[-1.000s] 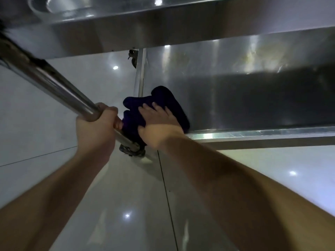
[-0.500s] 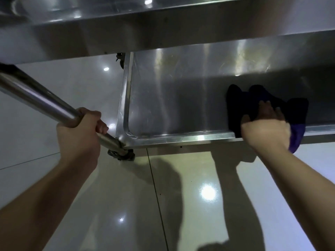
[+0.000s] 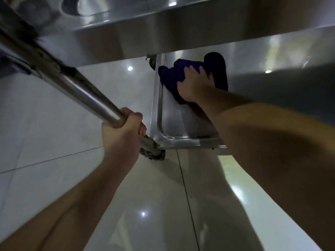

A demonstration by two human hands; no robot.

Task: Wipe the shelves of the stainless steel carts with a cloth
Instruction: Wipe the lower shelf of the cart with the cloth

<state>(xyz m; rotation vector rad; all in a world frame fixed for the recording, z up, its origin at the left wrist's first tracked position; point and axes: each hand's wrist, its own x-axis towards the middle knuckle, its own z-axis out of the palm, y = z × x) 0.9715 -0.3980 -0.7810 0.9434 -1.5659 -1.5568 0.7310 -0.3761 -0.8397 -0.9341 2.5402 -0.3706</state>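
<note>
A dark blue cloth lies bunched on the bottom shelf of the stainless steel cart, near the shelf's far left corner. My right hand presses down on the cloth with spread fingers that curl slightly over its folds. My left hand grips the cart's round steel post low down, just above the caster. The upper shelf hangs over the far part of the bottom one and hides it.
A caster sits under the near left corner of the cart, and another shows at the far left. Glossy pale floor tiles with ceiling-light reflections surround the cart.
My right hand has swept the cloth from the shelf's right front edge back to the left and deeper, toward the far left corner. My left hand kept its grip on the post.
</note>
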